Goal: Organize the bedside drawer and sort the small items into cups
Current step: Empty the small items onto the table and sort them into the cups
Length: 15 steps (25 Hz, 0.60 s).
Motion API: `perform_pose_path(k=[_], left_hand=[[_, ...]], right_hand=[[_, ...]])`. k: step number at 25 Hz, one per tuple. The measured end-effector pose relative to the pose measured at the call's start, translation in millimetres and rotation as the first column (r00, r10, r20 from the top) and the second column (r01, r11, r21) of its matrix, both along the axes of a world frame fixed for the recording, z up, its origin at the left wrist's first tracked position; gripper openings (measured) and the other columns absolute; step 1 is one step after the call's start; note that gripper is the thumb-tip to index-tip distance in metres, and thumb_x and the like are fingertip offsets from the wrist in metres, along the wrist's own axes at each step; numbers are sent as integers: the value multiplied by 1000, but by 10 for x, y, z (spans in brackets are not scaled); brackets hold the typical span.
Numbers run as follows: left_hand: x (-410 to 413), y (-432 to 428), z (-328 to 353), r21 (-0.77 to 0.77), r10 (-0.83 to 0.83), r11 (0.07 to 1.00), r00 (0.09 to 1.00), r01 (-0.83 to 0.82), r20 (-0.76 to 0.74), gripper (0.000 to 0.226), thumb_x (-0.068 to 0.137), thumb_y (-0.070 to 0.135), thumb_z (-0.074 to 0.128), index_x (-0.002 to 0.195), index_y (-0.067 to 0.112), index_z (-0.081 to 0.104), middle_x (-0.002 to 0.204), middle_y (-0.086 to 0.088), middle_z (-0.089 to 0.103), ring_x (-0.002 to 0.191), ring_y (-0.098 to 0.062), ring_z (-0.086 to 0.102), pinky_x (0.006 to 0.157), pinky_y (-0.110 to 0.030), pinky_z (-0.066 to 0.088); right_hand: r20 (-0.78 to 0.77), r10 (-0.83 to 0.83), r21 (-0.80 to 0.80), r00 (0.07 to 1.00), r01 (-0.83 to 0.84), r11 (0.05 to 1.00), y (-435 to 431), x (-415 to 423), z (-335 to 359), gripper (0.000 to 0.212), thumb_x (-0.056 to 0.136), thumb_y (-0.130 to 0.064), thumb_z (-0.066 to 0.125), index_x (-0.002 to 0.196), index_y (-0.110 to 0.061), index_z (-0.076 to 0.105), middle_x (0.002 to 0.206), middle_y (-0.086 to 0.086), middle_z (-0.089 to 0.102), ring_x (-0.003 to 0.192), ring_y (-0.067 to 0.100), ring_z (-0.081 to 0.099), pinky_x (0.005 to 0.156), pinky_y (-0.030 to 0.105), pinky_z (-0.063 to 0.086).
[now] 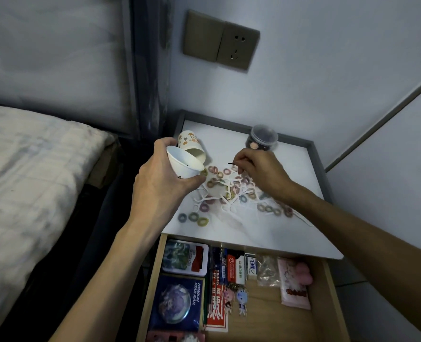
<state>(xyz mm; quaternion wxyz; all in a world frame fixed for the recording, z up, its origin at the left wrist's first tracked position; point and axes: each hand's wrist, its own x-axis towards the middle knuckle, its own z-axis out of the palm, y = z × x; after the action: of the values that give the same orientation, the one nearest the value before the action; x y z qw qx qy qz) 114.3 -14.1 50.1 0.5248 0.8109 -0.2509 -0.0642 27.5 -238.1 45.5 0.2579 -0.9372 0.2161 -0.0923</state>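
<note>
My left hand (163,178) grips a white paper cup (183,164), tilted with its mouth toward the right, above the nightstand's left side. My right hand (259,170) pinches a thin dark hairpin (232,164) just above a heap of small coloured hair ties (229,187) mixed with white floss picks (205,199). A second patterned paper cup (191,144) lies on its side behind the held cup. Below the tabletop the drawer (328,280) stands open.
A clear lidded jar (262,138) stands at the back of the white tabletop (291,174). The drawer holds a tin (184,257), a dark card pack (177,302), erasers, keychains (236,298) and tissue packets (294,285). The bed (31,174) lies left.
</note>
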Motion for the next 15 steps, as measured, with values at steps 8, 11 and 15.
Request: perform_pose_path(k=[8, 11, 15], left_hand=[[-331, -227, -66, 97, -281, 958, 953, 271, 111, 86, 65, 40, 86, 135, 32, 37, 111, 6, 64, 96, -17, 63, 82, -40, 53], [-500, -283, -145, 129, -381, 922, 916, 366, 124, 84, 66, 38, 86, 133, 31, 37, 107, 12, 62, 98, -15, 61, 80, -34, 51], [-698, -316, -247, 152, -463, 883, 876, 444, 132, 77, 64, 40, 88, 125, 33, 40, 109, 13, 59, 95, -9, 57, 74, -26, 46]], right_hand=[[-40, 368, -124, 929, -370, 921, 543, -269, 622, 7, 89, -15, 69, 91, -15, 75, 79, -6, 73, 74, 5, 66, 68, 14, 46], [-123, 382, -175, 916, -399, 900, 562, -505, 482, 9, 88, -15, 67, 92, -15, 75, 83, -1, 71, 73, 9, 61, 66, 20, 43], [67, 19, 53, 998, -23, 998, 476, -1089, 293, 13, 90, -23, 70, 102, -20, 72, 84, -8, 69, 69, 1, 60, 66, 16, 45]])
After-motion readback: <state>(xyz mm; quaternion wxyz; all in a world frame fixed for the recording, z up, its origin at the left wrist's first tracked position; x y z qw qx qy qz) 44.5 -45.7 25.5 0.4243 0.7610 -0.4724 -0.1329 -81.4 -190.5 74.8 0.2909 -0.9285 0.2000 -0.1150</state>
